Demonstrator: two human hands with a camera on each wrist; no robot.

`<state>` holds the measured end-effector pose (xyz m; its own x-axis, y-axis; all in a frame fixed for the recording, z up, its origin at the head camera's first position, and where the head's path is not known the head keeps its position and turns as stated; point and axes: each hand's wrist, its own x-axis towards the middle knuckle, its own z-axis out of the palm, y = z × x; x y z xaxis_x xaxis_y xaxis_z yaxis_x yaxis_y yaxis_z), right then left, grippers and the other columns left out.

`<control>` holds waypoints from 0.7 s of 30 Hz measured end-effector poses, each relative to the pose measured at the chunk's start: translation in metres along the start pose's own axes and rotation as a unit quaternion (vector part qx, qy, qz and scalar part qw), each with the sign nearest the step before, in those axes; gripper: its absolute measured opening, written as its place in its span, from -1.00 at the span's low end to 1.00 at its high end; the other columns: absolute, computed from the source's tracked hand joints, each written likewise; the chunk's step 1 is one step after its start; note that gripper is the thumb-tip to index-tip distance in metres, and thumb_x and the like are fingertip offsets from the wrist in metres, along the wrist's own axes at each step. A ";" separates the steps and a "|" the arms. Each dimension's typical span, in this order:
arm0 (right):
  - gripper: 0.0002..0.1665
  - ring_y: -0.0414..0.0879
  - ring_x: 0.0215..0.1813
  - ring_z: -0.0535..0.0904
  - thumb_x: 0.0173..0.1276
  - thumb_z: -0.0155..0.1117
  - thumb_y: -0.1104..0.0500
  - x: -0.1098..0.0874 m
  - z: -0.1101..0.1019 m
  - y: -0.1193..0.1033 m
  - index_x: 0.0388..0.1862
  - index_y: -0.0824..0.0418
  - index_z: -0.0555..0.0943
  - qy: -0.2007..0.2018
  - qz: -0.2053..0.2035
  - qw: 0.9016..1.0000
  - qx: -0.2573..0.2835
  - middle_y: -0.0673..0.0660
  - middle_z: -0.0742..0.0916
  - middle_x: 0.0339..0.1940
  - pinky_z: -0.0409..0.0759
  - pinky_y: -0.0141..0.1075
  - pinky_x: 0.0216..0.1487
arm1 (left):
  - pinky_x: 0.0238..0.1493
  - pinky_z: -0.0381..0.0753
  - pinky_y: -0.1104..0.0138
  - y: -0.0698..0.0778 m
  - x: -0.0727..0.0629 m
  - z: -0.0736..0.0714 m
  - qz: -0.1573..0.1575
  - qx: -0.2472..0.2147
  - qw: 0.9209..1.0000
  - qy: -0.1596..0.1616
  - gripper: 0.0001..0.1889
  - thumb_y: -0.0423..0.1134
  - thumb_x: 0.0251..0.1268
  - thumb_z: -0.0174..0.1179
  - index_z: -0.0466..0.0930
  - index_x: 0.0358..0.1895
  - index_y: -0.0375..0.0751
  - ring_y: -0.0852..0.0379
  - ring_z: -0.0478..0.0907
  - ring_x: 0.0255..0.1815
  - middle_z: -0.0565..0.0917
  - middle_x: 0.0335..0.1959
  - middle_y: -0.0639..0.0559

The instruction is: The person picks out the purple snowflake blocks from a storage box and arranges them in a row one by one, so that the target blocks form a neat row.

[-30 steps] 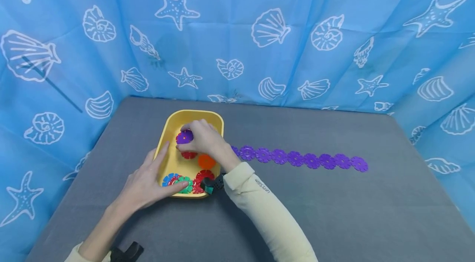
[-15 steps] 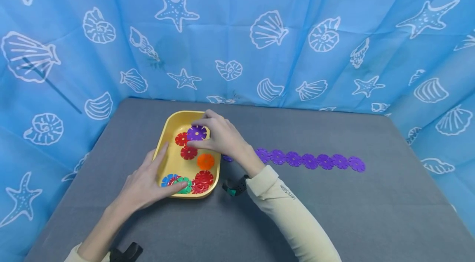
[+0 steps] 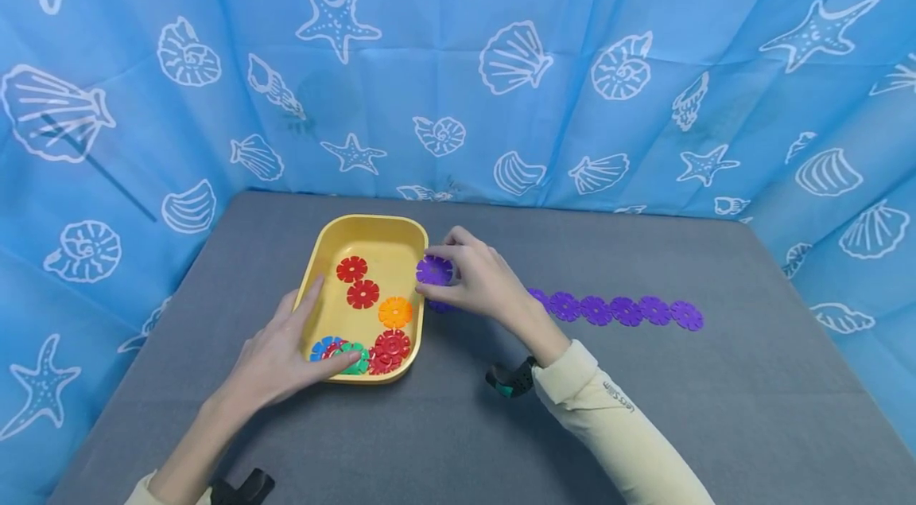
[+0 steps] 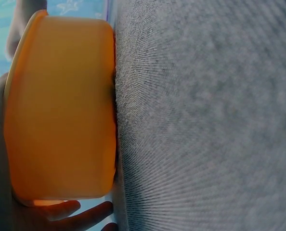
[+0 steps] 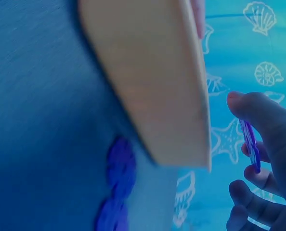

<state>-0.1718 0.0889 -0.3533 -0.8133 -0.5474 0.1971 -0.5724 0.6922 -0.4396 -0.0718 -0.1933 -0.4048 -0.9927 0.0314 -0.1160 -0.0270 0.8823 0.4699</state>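
Observation:
In the head view, my right hand (image 3: 490,282) pinches a purple notched plastic disc (image 3: 432,270) between thumb and fingers, just past the right rim of a yellow tray (image 3: 379,236). The right wrist view shows that disc (image 5: 249,144) edge-on. My left hand (image 3: 275,354) holds the tray at its near left corner, thumb over the near rim and fingers along the left side. Inside the tray lie several red discs (image 3: 362,294), an orange disc (image 3: 395,312), a blue disc (image 3: 325,347) and a green disc (image 3: 354,358), the last partly under my thumb.
Right of the tray, a row of purple discs (image 3: 596,310) runs across the grey table (image 3: 572,409), its left part hidden behind my right hand. A blue curtain (image 3: 444,52) with white shell prints stands behind and beside the table.
My right hand has carried the purple disc from over the tray's inside rightward to beyond its right rim. The left hand has stayed at the tray.

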 end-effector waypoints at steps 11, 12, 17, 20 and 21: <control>-0.34 -0.19 -0.38 0.38 0.22 0.56 -0.10 -0.048 -0.013 0.045 0.20 0.23 0.71 0.024 0.040 0.999 -0.028 0.10 0.61 -0.14 0.38 -0.43 -0.44 | 0.03 0.64 -0.27 -0.002 -0.002 0.001 0.006 -0.009 1.000 0.002 0.29 0.54 -0.02 0.29 -0.21 0.70 0.12 -0.30 0.45 0.23 0.15 0.54 -0.28; -0.34 -0.20 -0.39 0.37 0.22 0.56 -0.09 -0.053 -0.014 0.049 0.20 0.24 0.70 0.024 0.044 0.998 -0.030 0.11 0.61 -0.15 0.36 -0.43 -0.45 | 0.03 0.63 -0.28 -0.002 -0.003 0.001 0.006 -0.008 1.000 0.003 0.29 0.55 -0.02 0.29 -0.21 0.70 0.12 -0.31 0.46 0.23 0.15 0.54 -0.28; -0.37 -0.19 -0.38 0.37 0.23 0.56 -0.04 -0.074 -0.023 0.071 0.20 0.27 0.70 0.040 0.062 0.997 -0.034 0.13 0.62 -0.15 0.34 -0.42 -0.44 | 0.05 0.63 -0.28 -0.002 -0.002 0.002 0.002 -0.006 1.000 0.002 0.29 0.55 -0.02 0.28 -0.21 0.70 0.12 -0.31 0.44 0.24 0.15 0.53 -0.28; -0.39 -0.16 -0.36 0.40 0.23 0.56 0.00 -0.087 -0.030 0.083 0.19 0.29 0.70 0.050 0.075 0.995 -0.035 0.14 0.62 -0.16 0.36 -0.41 -0.44 | 0.05 0.63 -0.26 -0.001 -0.001 0.001 0.000 -0.006 1.000 0.000 0.29 0.55 -0.02 0.28 -0.22 0.70 0.13 -0.31 0.44 0.25 0.15 0.53 -0.28; -0.39 -0.15 -0.35 0.41 0.23 0.56 0.01 -0.091 -0.032 0.086 0.18 0.30 0.70 0.053 0.081 0.995 -0.037 0.15 0.62 -0.16 0.37 -0.41 -0.43 | 0.05 0.63 -0.26 -0.001 -0.001 0.001 -0.001 -0.006 1.000 -0.001 0.29 0.55 -0.02 0.28 -0.22 0.70 0.13 -0.31 0.44 0.25 0.14 0.53 -0.28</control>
<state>-0.1506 0.2138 -0.3809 -0.8993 -0.3763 0.2229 -0.4366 0.8015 -0.4085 -0.0709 -0.1936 -0.4066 -0.9926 0.0305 -0.1178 -0.0301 0.8766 0.4802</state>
